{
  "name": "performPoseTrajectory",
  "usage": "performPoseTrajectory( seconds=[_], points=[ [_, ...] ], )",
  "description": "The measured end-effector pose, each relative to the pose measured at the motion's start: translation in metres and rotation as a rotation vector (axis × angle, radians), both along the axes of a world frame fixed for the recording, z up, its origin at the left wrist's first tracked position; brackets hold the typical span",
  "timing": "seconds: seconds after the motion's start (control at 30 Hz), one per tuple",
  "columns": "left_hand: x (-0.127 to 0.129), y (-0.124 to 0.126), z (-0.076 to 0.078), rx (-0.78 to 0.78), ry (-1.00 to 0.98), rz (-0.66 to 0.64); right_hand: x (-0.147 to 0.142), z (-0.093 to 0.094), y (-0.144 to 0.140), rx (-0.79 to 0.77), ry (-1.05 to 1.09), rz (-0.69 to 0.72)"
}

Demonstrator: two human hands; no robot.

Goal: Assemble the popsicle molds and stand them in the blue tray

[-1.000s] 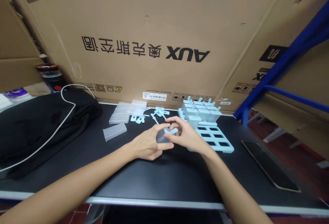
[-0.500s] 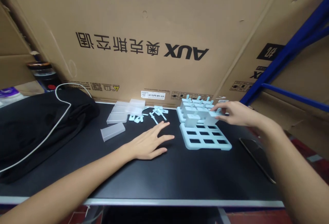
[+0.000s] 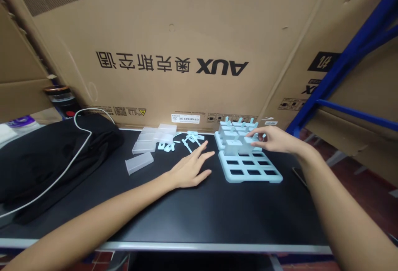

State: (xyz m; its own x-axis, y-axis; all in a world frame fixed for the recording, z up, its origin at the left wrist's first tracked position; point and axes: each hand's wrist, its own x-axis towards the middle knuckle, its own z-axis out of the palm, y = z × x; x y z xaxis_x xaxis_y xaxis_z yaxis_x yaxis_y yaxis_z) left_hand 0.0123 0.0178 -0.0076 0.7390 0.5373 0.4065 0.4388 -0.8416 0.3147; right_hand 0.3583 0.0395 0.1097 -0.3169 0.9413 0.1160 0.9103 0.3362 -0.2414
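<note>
At the far left of the frame a black bag (image 3: 52, 155) lies on the tabletop (image 3: 199, 213) with a white cable (image 3: 77, 146) looped over it. Right of the bag, in the left middle, one frosted clear mould sleeve (image 3: 139, 162) lies by itself, with a small stack of the same sleeves (image 3: 154, 137) behind it and a scatter of pale blue sticks (image 3: 189, 139) just beside those.

The left hand (image 3: 191, 167) comes next, near the centre of the frame. It rests flat on the tabletop, palm down, fingers spread and holding nothing; a second ago it was cupped with the other hand around a clear sleeve, and half a second ago it already lay open here.

Right of centre is the pale blue mould tray (image 3: 251, 171), its near slots empty and its far rows filled with assembled moulds (image 3: 234, 135). The right hand (image 3: 272, 139) has gone from the middle of the tabletop to the tray's far right side, and since half a second ago it has shifted slightly nearer. Its fingers (image 3: 253, 135) are curled about the rightmost mould (image 3: 248, 143) in the filled row; from this angle I cannot tell whether they grip it or only touch it. The piece the two hands held together is probably that mould, now seated in the tray. A dark phone (image 3: 299, 174) peeks out behind the right forearm.
</note>
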Motion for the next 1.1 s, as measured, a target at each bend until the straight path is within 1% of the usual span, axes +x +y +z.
performPoseTrajectory(
  seconds=[0.07,0.13,0.23,0.3,0.43,0.6,0.73,0.83,1.0,1.1],
  points=[
    [0.028,0.009,0.0,0.021,-0.162,0.028,-0.003,-0.005,-0.002,0.005,0.053,-0.01],
    [0.058,0.017,0.0,0.034,-0.266,0.008,-0.006,-0.013,-0.006,0.026,0.13,-0.024],
    [0.092,0.025,0.0,0.01,-0.332,0.009,-0.004,-0.033,-0.015,0.082,0.284,-0.054],
    [0.103,0.028,-0.001,0.006,-0.341,0.006,0.0,-0.046,-0.02,0.111,0.36,-0.065],
    [0.105,0.032,-0.005,0.019,-0.336,-0.04,0.006,-0.067,-0.024,0.108,0.446,-0.106],
    [0.102,0.036,-0.01,-0.009,-0.355,-0.047,0.001,-0.093,-0.021,0.031,0.525,-0.126],
    [0.102,0.036,-0.013,-0.054,-0.329,-0.028,-0.004,-0.11,-0.019,0.09,0.453,-0.235],
    [0.104,0.038,-0.015,-0.095,-0.321,-0.017,-0.008,-0.112,-0.019,0.145,0.353,-0.317],
    [0.105,0.045,-0.016,-0.136,-0.342,-0.004,-0.016,-0.108,-0.019,0.216,0.224,-0.352],
    [0.105,0.046,-0.014,-0.144,-0.347,0.012,-0.027,-0.107,-0.019,0.246,0.12,-0.429]
  ],
)
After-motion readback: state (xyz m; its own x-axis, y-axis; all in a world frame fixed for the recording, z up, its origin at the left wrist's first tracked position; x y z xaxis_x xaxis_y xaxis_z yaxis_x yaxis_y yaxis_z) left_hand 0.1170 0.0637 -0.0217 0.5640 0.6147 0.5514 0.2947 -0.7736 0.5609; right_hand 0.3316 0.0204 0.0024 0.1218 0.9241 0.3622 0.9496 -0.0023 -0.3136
